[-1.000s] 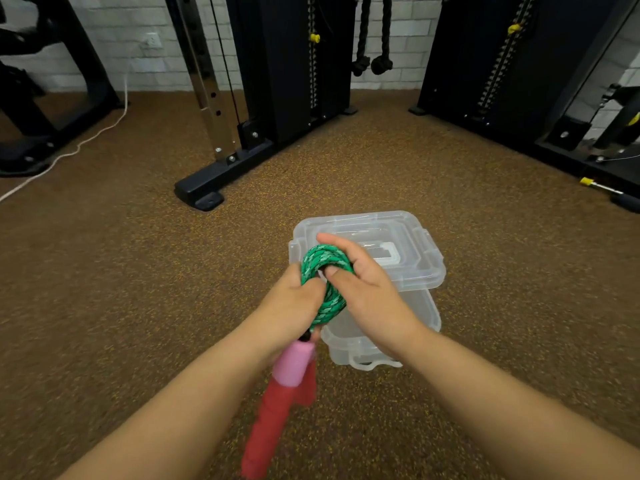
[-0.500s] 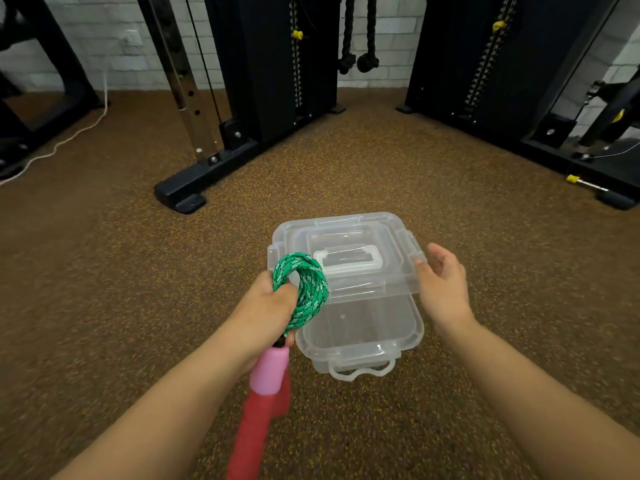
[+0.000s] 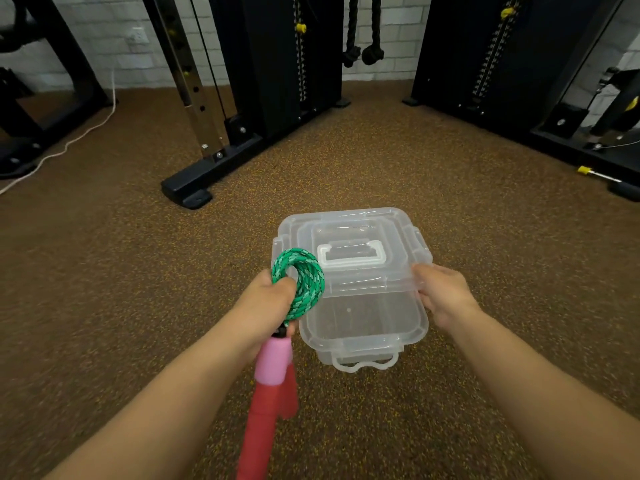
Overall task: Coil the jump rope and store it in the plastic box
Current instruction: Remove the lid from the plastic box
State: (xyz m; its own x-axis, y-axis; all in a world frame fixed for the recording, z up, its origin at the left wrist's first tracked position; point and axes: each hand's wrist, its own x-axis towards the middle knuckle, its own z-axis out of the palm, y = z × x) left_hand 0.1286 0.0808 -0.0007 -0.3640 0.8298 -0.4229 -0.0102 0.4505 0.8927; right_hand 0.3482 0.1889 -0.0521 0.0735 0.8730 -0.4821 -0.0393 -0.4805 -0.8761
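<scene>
The green braided jump rope (image 3: 304, 278) is wound into a small tight coil, and my left hand (image 3: 266, 303) is closed around it. Its pink and red handles (image 3: 268, 389) hang down below that hand. A clear plastic box (image 3: 363, 323) sits on the floor just right of the coil. Its clear lid (image 3: 353, 251) with a white handle lies shifted toward the far side, so the near half of the box is uncovered. My right hand (image 3: 443, 296) grips the lid's right near corner.
Brown speckled rubber floor (image 3: 104, 289) all around. A black cable machine's base foot (image 3: 188, 192) juts out at the far left of the box, more black gym frames stand at the back right, and a white cord (image 3: 69, 143) trails on the floor at far left.
My right hand left the coil, swung to the right of the box and closed on the lid's corner. The left hand keeps the coil alone.
</scene>
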